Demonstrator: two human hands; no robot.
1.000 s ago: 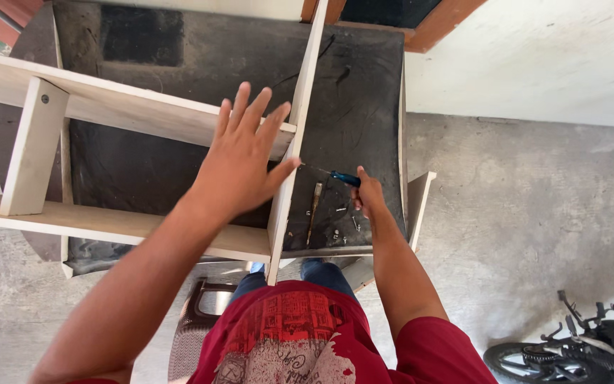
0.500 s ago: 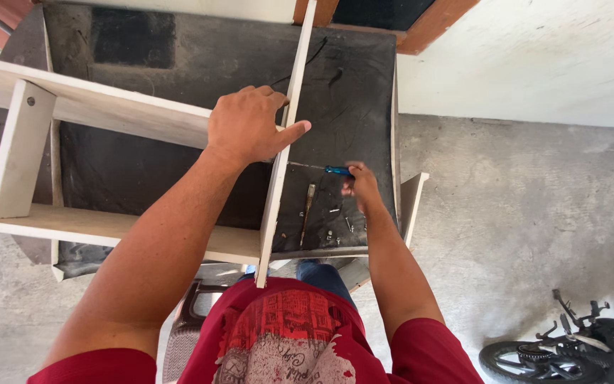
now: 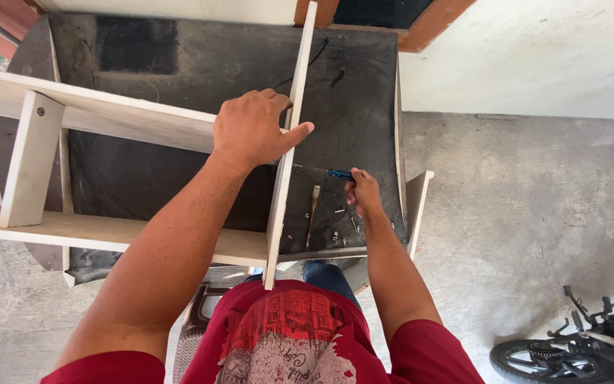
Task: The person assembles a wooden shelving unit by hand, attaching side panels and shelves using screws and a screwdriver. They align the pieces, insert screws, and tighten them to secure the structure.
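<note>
We saw the left hand [image 3: 250, 129] resting on top of a pale, unpainted wooden shelf frame [image 3: 108, 117], at the corner where its long upper rail met a thin upright end board [image 3: 289, 153]. Its fingers [image 3: 268, 96] were curled down over the joint and its thumb lay against the edge of that board, so the hand was gripping the frame. The frame lay across a dark, scuffed desk [image 3: 179, 64], with a short cross piece [image 3: 31, 160] joining the upper rail to a second long rail nearer the body.

On the far side of the end board, the right hand [image 3: 362, 192] was lower down, closed around the blue handle of a screwdriver [image 3: 335, 173]. The metal shaft of the tool pointed toward the end board, and its tip was at or just short of the board's face; we could not tell whether it touched. Just beside this hand, on the dark surface, lay a slim metal tool [image 3: 312, 213] and a few small screws [image 3: 339, 231], loose and apart from one another.

The person wore a red printed shirt [image 3: 286, 334]. A grey concrete floor [image 3: 520, 213] spread to the right, and part of a motorcycle [image 3: 577, 341] stood on it at the lower right corner, well apart from the desk.
</note>
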